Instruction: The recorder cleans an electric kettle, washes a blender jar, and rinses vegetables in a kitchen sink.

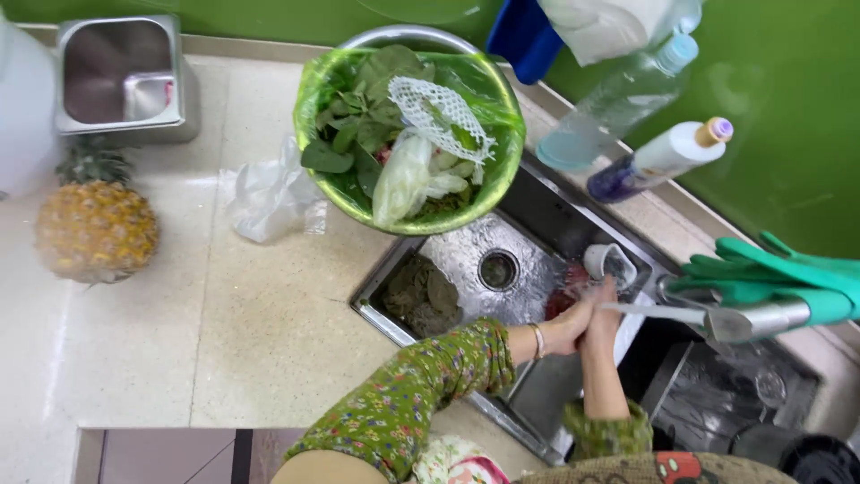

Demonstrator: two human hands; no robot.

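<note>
**Two hands under the tap, with clutter crowding the sink**

We take the steel sink (466, 255) as our landmark. Both hands meet over its right part, under the stream from the faucet (717, 320), which reaches in from the right. The left hand (566, 330) comes in from the lower left, its floral-sleeved forearm laid across the sink's front rim, a thin bracelet at the wrist. The right hand (602, 315) rises from the near edge, forearm almost upright in the view, fingers pointing away from us. The palms press together, fingers loosely curled; we cannot tell whether anything lies between them. Something red (563, 300) shows in the water just beyond the hands, too blurred to name, and a small white cup (609, 262) sits just past it.

What worries us: the bag-lined bowl of leafy scraps (410, 134) rests on the sink's far left corner, partly overhanging the basin, so a nudge could tip it in. Loose leaves (421, 296) lie just left of the drain (498, 269) and could clog it. Water deflected off the hands may wet the sleeves. The pineapple (95, 224) stands well left of the sink, out of harm's way.
</note>
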